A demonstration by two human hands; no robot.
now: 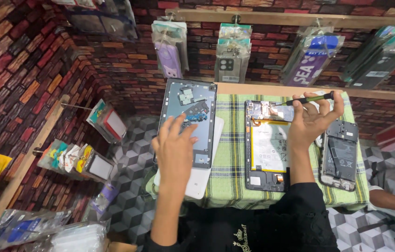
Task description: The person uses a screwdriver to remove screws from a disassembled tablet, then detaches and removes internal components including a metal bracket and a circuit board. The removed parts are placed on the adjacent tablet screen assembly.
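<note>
opened tablet [268,144] right of back cover [189,119]

Our left hand [175,142] hides the middle of the grey back cover [189,122], and the cover hides most of the white slab [196,179] under it. Our right hand [310,122] hides the tablet's [268,145] corner at two o'clock. We lose a person's arm [393,201] at the edge at four o'clock. The screwdriver [310,99] tip is too small to read.

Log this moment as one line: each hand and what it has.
left hand: flat on grey back panel | right hand: holds green screwdriver above opened tablet
</note>
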